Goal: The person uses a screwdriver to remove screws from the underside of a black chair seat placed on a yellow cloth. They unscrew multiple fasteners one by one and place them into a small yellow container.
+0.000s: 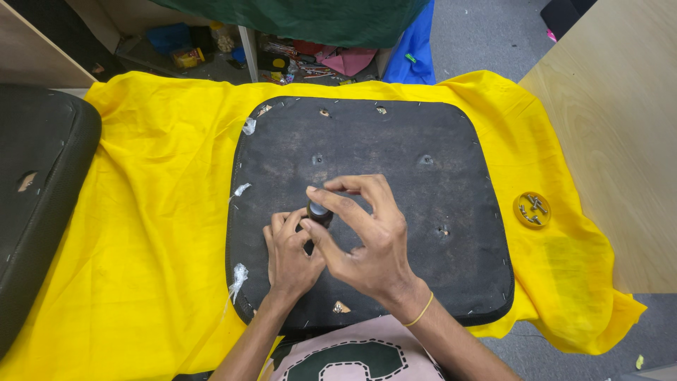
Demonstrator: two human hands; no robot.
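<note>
A black, square seat pad [395,148] lies underside up on a yellow cloth [162,183]. Its dusty fabric has several small holes and staples along the rim. My right hand [367,240] pinches a small dark round part [318,210] between thumb and fingers, just above the pad's middle left. My left hand [289,254] rests on the pad right beside that part, fingertips touching it from below. A yellow band circles my right wrist.
A small yellow dish [532,209] holding screws sits on the cloth to the right. Another black cushion [39,190] lies at the left. A plywood board [620,134] stands at the right. Clutter [296,60] lies on the floor beyond the cloth.
</note>
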